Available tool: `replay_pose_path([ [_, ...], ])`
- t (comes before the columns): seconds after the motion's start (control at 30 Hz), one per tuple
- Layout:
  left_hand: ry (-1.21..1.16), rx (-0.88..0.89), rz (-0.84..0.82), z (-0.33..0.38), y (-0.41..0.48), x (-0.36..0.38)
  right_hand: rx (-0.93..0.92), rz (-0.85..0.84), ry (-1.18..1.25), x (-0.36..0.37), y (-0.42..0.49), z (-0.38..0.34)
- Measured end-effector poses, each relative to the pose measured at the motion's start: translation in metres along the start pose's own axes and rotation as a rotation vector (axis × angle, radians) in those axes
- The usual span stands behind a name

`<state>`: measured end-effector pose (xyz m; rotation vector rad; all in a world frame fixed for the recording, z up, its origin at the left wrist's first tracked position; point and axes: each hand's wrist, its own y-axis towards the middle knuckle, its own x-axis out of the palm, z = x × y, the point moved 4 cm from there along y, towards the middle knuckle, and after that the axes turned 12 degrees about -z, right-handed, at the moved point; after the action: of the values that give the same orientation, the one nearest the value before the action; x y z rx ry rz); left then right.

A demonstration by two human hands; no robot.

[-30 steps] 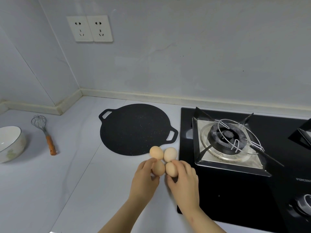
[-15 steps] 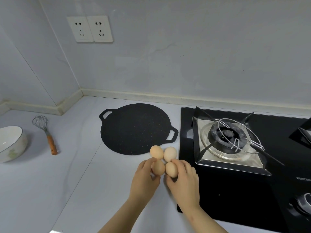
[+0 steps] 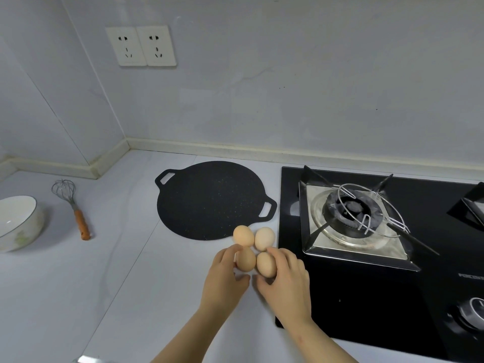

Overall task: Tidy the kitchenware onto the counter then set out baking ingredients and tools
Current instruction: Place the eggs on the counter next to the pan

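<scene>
Beside the pan [image 3: 209, 200], left fingers [image 3: 227, 255] round left egg [image 3: 246, 259], right fingers [image 3: 281, 255] round right egg [image 3: 265, 265]

The griddle [image 3: 209, 200] is matt, the hob [image 3: 366, 297] glossy.

2 bare forearms [image 3: 188, 336], uncovered to the frame's lower edge, end in the left hand [image 3: 225, 281] and right hand [image 3: 286, 284].

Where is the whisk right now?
In the head view, the whisk lies on the counter at left, between the white bowl and the black griddle pan.
</scene>
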<state>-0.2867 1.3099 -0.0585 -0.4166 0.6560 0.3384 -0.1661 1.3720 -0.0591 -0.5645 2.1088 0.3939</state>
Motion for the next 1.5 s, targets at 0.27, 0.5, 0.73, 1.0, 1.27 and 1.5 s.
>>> replay_pose_path([
  [0.27, -0.025, -0.019, -0.006, 0.002, -0.006, -0.003, 0.01, -0.109, 0.069, -0.008, -0.004, -0.004],
  [0.5, -0.02, -0.067, 0.012, 0.005, -0.014, -0.008, 0.029, -0.086, 0.236, -0.014, -0.006, -0.003],
  [0.73, -0.098, -0.093, 0.139, 0.022, -0.024, -0.009, 0.095, -0.113, 0.368, -0.038, -0.012, 0.005],
  [1.0, -0.094, 0.002, 0.407, 0.071, -0.041, -0.011, 0.054, -0.173, 0.483, -0.067, -0.013, 0.017],
  [1.27, -0.167, 0.024, 0.429, 0.092, -0.054, -0.011, 0.095, -0.16, 0.559, -0.076, -0.022, 0.023],
  [1.5, -0.155, 0.068, 0.234, 0.091, -0.065, -0.001, 0.164, -0.054, 0.638, -0.077, -0.043, 0.013],
])
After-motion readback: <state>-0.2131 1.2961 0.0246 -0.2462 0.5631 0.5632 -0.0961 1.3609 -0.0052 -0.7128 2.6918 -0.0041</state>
